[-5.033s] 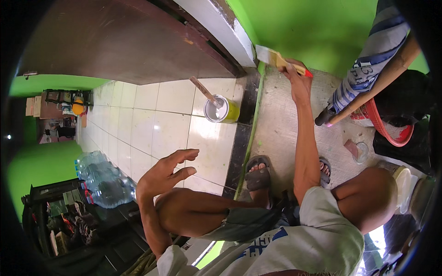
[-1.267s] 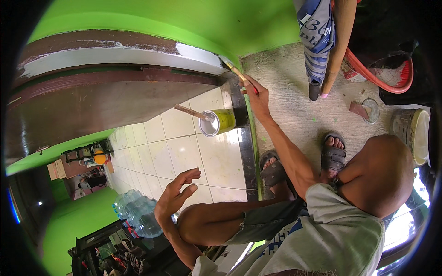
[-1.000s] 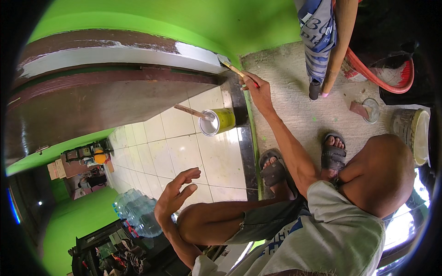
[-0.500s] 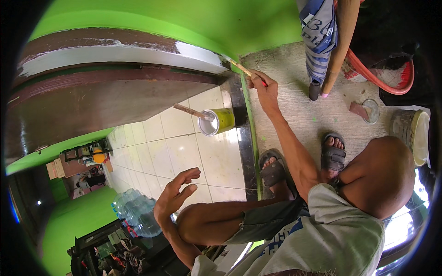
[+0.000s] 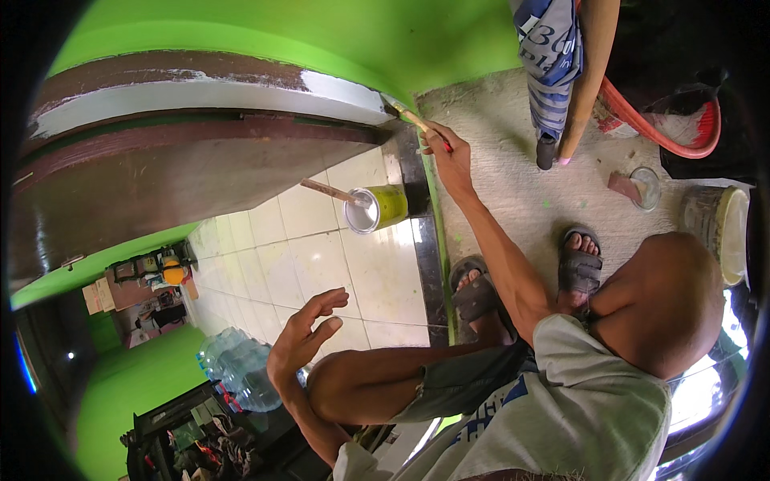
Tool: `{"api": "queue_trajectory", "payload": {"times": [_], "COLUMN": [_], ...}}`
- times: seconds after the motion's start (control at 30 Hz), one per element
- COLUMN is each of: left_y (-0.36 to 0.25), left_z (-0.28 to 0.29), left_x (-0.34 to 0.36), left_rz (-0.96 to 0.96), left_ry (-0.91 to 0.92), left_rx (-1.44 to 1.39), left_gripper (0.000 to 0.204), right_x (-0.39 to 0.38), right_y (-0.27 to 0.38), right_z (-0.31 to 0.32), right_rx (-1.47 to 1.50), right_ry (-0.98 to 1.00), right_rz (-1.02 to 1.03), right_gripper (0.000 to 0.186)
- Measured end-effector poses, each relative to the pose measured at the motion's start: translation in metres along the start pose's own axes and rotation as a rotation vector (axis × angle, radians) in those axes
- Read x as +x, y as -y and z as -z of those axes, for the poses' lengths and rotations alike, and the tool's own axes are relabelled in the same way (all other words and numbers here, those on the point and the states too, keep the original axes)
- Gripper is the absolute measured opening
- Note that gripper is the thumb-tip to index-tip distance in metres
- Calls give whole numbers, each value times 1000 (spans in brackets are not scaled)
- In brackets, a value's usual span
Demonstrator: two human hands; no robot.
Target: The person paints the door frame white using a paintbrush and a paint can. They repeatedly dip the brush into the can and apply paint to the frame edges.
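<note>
My right hand (image 5: pixel 447 160) grips a paintbrush (image 5: pixel 417 120) with a red-tipped handle, its bristles against the white-painted strip of door frame (image 5: pixel 337 92) where it meets the green wall (image 5: pixel 337 36). My left hand (image 5: pixel 309 329) hangs open beside my bent knee, holding nothing, fingers loosely curved. Between my hands a yellow can (image 5: pixel 389 207) of white paint stands on the white tiles (image 5: pixel 305 264), a wooden stick (image 5: pixel 325 188) resting in it. Part of the frame shows brown under patchy white. A brown door (image 5: pixel 144 168) is alongside it.
At right a striped furled umbrella (image 5: pixel 545 88), wooden pole (image 5: pixel 593 72), red-rimmed container (image 5: pixel 666 144), round lid (image 5: pixel 646 191) and bucket (image 5: pixel 722 232) occupy the concrete floor (image 5: pixel 497 120). Several water bottles (image 5: pixel 241 369) and a black rack (image 5: pixel 168 433) are at lower left; boxes (image 5: pixel 100 295) lie farther back.
Since five seconds ago my view has turned and the brush has moved onto the frame's edge. Over the last second it shifted slightly along that end; my left hand barely moved.
</note>
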State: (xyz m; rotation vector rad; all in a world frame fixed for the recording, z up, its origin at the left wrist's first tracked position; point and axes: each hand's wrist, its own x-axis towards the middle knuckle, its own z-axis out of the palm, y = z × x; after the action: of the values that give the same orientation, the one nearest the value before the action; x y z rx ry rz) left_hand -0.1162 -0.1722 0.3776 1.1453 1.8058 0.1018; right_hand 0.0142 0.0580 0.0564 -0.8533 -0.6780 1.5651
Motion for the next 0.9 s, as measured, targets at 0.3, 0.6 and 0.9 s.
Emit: {"api": "queue_trajectory", "payload": {"times": [0.3, 0.6, 0.9], "left_y": [3, 6, 7], "left_z": [0, 0, 1], "left_x": [-1, -3, -3], "left_rz": [0, 8, 2], "left_ry": [-6, -12, -16], "left_rx": [-20, -14, -6], "left_gripper": [47, 48, 47], "right_x": [-11, -11, -10], "right_y": [2, -3, -1], "right_z": [7, 14, 17], "right_rx": [8, 15, -13], "right_ry": [5, 69, 101], "right_rz": [-17, -92, -129], "right_gripper": [32, 32, 32]}}
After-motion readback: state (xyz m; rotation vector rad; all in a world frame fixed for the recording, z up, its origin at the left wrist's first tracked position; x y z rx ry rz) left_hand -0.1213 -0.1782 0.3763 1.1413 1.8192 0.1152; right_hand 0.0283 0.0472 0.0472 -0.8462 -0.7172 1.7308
